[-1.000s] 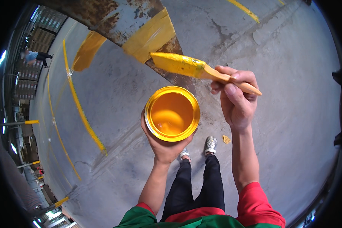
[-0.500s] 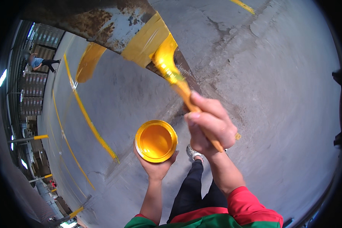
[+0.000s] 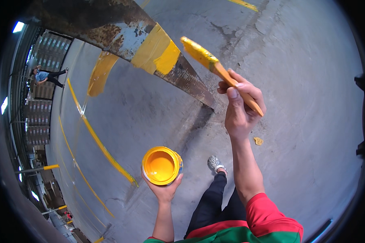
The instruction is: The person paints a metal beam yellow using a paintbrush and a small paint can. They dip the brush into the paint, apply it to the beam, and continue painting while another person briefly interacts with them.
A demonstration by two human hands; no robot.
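Observation:
My left hand cups a small round can of yellow paint from below, held level at waist height. A wooden-handled paintbrush is gripped in my right hand, raised to the right of a rusty steel post. The brush's bristles are loaded with yellow paint and point up and left, a short way off the post's yellow painted band. My dark trouser legs and one grey shoe show below.
The concrete floor carries curved yellow lines and a yellow paint blot. Another person stands far off at the left, near stacked racks. Yellow bollards stand at the lower left.
The brush has come off the post's yellow band and swung to the right. The paint can has dropped lower and nearer my body.

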